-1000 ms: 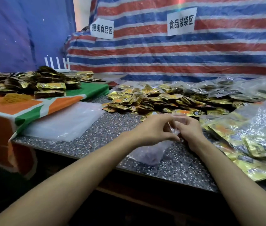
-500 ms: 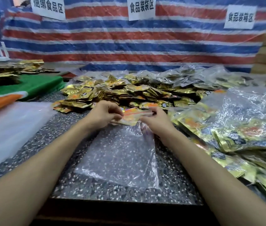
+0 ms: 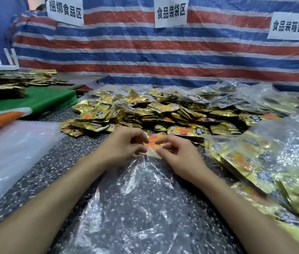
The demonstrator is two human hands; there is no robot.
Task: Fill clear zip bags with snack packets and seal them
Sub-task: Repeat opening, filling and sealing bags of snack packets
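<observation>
An empty clear zip bag (image 3: 145, 202) lies flat on the speckled table, its mouth pointing away from me. My left hand (image 3: 121, 145) and my right hand (image 3: 176, 153) both pinch the bag's top edge, fingertips close together at the opening. Just beyond my fingers sits an orange and gold snack packet (image 3: 154, 140) at the front of a big pile of gold snack packets (image 3: 145, 110).
Filled clear bags of packets (image 3: 266, 162) are heaped on the right. A stack of empty clear bags (image 3: 11, 154) lies at the left, beside a green and orange cloth (image 3: 33, 101) bearing more packets. A striped tarp with paper signs closes the back.
The bag went from a crumpled bunch in my hands to lying spread flat on the table. My hands have drawn closer together at its mouth. The view shifted right.
</observation>
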